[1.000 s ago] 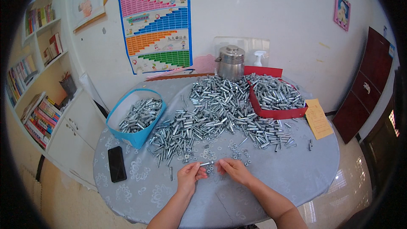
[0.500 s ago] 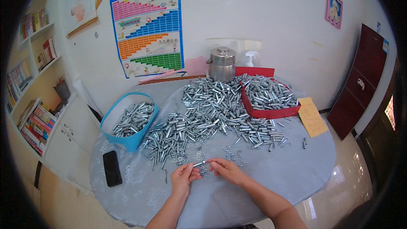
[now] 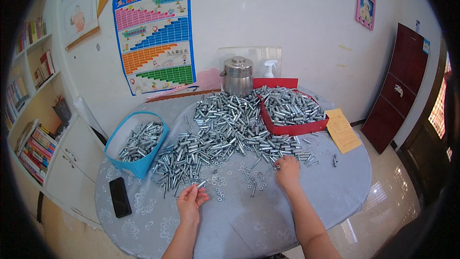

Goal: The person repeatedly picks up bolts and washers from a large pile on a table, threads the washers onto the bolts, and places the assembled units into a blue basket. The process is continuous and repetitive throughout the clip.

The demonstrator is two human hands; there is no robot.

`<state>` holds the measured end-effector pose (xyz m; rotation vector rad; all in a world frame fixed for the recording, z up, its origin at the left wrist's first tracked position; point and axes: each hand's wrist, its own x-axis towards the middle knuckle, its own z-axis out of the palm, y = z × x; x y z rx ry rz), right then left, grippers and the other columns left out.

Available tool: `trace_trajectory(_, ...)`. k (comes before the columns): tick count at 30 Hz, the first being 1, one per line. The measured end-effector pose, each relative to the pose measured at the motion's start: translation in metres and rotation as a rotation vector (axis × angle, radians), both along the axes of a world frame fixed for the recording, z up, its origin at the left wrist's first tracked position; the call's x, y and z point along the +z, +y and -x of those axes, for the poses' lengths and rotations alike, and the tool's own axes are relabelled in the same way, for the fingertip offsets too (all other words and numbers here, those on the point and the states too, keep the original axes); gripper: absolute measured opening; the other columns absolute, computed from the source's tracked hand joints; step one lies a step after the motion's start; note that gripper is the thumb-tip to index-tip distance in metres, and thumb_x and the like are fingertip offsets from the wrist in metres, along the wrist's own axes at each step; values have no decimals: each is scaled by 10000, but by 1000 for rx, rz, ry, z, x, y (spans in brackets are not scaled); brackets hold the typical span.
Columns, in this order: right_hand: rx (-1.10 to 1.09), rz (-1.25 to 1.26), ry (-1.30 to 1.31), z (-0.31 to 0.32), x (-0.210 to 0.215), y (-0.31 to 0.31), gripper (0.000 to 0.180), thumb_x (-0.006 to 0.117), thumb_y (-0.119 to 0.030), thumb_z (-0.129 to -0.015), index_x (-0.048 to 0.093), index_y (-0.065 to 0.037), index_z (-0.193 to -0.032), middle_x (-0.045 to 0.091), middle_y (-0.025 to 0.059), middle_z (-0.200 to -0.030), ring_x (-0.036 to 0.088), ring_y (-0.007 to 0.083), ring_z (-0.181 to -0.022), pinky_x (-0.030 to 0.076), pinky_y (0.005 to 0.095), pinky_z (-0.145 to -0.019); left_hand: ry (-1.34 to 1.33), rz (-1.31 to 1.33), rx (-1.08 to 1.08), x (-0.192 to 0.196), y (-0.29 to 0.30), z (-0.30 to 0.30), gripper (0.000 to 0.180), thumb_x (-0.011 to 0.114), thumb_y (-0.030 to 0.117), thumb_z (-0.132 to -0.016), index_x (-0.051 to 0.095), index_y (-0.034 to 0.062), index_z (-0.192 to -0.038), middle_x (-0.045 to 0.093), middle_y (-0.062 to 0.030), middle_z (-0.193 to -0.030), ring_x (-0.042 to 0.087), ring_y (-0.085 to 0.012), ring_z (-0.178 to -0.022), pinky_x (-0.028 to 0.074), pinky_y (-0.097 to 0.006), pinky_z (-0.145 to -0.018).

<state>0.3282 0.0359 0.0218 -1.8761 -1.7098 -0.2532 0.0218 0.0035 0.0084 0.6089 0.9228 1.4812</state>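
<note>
My left hand (image 3: 191, 202) pinches a silvery bolt (image 3: 201, 184) between thumb and fingertips, just above the near edge of a large heap of bolts (image 3: 225, 129). Off to the right, my right hand (image 3: 288, 171) has its fingers curled down at the heap's front right edge. Whatever its fingertips grip is hidden. Small nuts and washers (image 3: 249, 177) lie loose on the cloth between the hands, with a single bolt (image 3: 254, 189) beside them.
A blue bin (image 3: 139, 167) of bolts stands left, a red box (image 3: 299, 128) of bolts at the back right. Behind the heap are a steel pot (image 3: 238, 79) and a spray bottle (image 3: 270, 69). A phone (image 3: 120, 197) and a yellow paper (image 3: 343, 132) lie on the grey tablecloth (image 3: 230, 230).
My right hand has left the bolt and moved right and forward to the heap's edge. My left hand still holds the bolt, slightly farther left. The whole view has shifted a little.
</note>
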Motion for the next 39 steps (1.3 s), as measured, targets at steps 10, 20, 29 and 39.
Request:
trace_trajectory(10, -2, -20, -1, -2, -3, 3, 119, 623, -82, -644, 636, -104, -760, 594, 76, -812, 534, 272, -831, 388, 381, -736, 14, 8, -62, 5, -2, -2, 188, 526, 34, -828, 534, -28, -1005, 605, -144, -884, 597, -185, -721, 537, -312, -630)
trace_trajectory(20, 574, 332, 1346, 79, -2, -8, 198, 654, -66, -749, 557, -15, -913, 615, 55, -787, 569, 110, -656, 464, 230, -608, -34, -34, -101, 3, -5, -17, 185, 523, 8, -823, 529, -45, -1000, 599, -165, -942, 611, -233, -826, 527, -317, -720)
trace_trajectory(29, 750, 500, 1663, 116, -12, -18, 224, 628, -36, -766, 526, -4, -963, 608, 92, -876, 616, 183, -766, 515, 288, -704, -10, -17, -204, 13, -18, -32, 194, 531, -2, -816, 527, -51, -1003, 588, -163, -950, 609, -221, -826, 541, -306, -703)
trace_trajectory(39, 344, 100, 792, 75, 6, -5, 215, 656, -178, -735, 616, -46, -901, 614, 79, -867, 571, 203, -818, 445, 311, -738, 45, 0, 91, 10, 0, -6, 201, 563, -30, -783, 530, -52, -980, 582, -137, -897, 607, -209, -764, 538, -283, -668)
